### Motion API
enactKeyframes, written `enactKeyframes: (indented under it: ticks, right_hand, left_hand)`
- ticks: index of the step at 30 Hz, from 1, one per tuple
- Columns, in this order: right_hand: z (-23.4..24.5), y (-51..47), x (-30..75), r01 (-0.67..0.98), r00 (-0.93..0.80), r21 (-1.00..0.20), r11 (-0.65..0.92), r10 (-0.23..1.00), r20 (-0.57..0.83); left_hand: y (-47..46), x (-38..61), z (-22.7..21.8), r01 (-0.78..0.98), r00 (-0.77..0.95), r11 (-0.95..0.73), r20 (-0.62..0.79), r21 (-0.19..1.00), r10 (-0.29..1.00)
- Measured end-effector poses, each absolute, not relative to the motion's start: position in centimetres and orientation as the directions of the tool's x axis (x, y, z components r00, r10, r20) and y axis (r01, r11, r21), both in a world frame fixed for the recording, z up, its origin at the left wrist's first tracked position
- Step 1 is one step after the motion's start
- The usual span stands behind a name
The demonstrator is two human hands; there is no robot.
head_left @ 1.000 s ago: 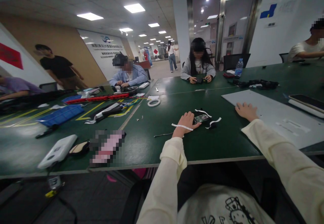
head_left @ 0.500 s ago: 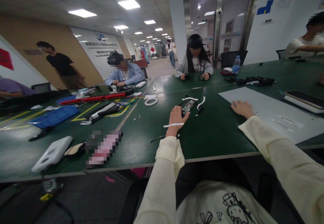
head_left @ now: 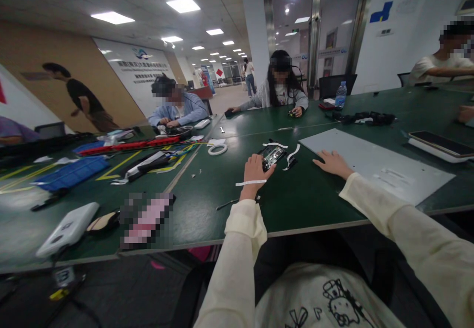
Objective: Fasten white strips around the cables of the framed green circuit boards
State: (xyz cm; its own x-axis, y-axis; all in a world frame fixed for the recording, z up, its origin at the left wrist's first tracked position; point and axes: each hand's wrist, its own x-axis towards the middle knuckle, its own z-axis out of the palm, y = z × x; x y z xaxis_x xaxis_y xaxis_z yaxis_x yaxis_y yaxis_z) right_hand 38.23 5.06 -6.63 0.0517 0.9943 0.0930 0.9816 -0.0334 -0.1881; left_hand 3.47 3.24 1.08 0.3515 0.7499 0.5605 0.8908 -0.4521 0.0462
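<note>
My left hand (head_left: 255, 172) grips the near edge of a small dark device with an exposed circuit board (head_left: 272, 156), fingers on its left and thumb on its near right. A white strip (head_left: 251, 183) lies across the back of this hand near the wrist. Another white strip (head_left: 274, 144) runs along the board's far edge, and a curled one (head_left: 293, 153) lies to its right with a small dark piece. My right hand (head_left: 335, 163) rests open and flat, fingers spread, over the left edge of a light grey sheet (head_left: 370, 162).
A white tape roll (head_left: 217, 149) lies beyond the board. Leftward are a blue tray (head_left: 70, 174), a white device (head_left: 68, 229) and a pink object (head_left: 150, 219). A phone (head_left: 444, 143) is at right, a bottle (head_left: 340, 95) at the back. Co-workers sit across the green table (head_left: 207, 189).
The grey sheet has slid left toward the board, with my right hand moving left too. My left hand keeps its grip. The co-worker opposite has stretched one arm out to the side.
</note>
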Motion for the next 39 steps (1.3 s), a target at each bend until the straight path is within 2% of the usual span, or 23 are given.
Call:
enactKeyframes:
  ticks: [5, 8, 12, 17, 22, 27, 39]
  right_hand:
    - [-5.6, 3.6, 34.1, 0.962, -0.127, -0.228, 0.152, 0.984, 0.124]
    - [-4.9, 2.4, 31.5, 0.908, -0.287, -0.263, 0.326, 0.942, 0.176]
    - [-3.7, 0.2, 28.2, 0.791, -0.499, -0.267, 0.55, 0.833, 0.238]
    - [-2.3, -2.7, 25.5, 0.699, -0.637, -0.279, 0.658, 0.751, 0.175]
    - [-1.2, -5.1, 24.4, 0.482, -0.819, -0.292, 0.826, 0.543, 0.185]
    - [-0.7, -6.4, 23.6, 0.375, -0.865, -0.314, 0.872, 0.451, 0.219]
    - [-0.7, -6.6, 23.5, 0.381, -0.853, -0.303, 0.873, 0.458, 0.248]
  left_hand:
    - [3.0, 3.5, 1.3, 0.895, 0.345, -0.444, 0.564, 0.042, 0.75]
    - [2.9, 3.6, 1.6, 0.891, 0.351, -0.451, 0.572, 0.039, 0.741]
    - [2.8, 3.8, 1.9, 0.893, 0.342, -0.449, 0.586, 0.041, 0.734]
    - [2.7, 3.8, 2.1, 0.879, 0.377, -0.477, 0.586, 0.019, 0.717]
    - [2.8, 3.7, 2.0, 0.832, 0.445, -0.555, 0.586, 0.009, 0.677]
    - [2.9, 3.9, 1.9, 0.798, 0.496, -0.603, 0.564, 0.003, 0.66]
    - [3.7, 5.3, 0.9, 0.737, 0.636, -0.675, 0.376, -0.037, 0.674]
